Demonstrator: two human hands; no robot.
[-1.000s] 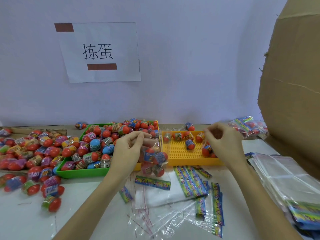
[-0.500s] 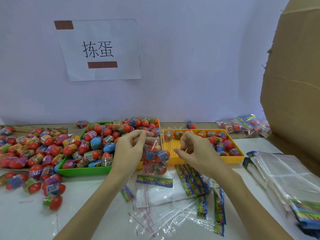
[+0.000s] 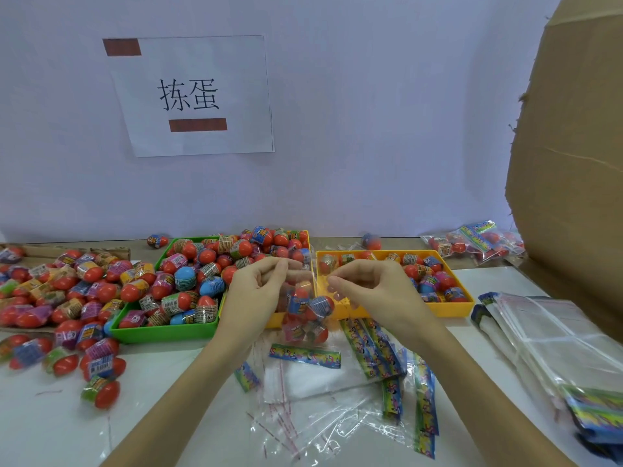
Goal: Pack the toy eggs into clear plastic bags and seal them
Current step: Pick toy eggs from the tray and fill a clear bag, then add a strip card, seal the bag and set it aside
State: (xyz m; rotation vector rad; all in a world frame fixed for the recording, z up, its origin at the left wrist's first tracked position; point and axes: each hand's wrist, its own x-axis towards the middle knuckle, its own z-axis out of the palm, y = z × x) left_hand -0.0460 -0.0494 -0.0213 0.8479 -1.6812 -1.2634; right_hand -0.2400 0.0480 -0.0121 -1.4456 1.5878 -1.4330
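My left hand (image 3: 258, 291) pinches the top edge of a clear plastic bag (image 3: 305, 315) that hangs in front of the trays with several toy eggs inside. My right hand (image 3: 371, 286) is at the bag's right top edge with fingertips pinched together; whether it grips the plastic is unclear. A green tray (image 3: 161, 332) heaped with red and blue toy eggs sits to the left. The yellow tray (image 3: 451, 308) on the right holds several more eggs.
Loose eggs (image 3: 67, 291) cover the table's left side. Colourful header cards (image 3: 305, 355) and clear film (image 3: 323, 429) lie in front of me. A stack of empty bags (image 3: 553, 345) lies right, filled bags (image 3: 475, 242) far right, a cardboard box (image 3: 573, 163) beside them.
My right hand came back from the yellow tray to the bag's mouth, close to the left hand. The left hand kept holding the bag in place.
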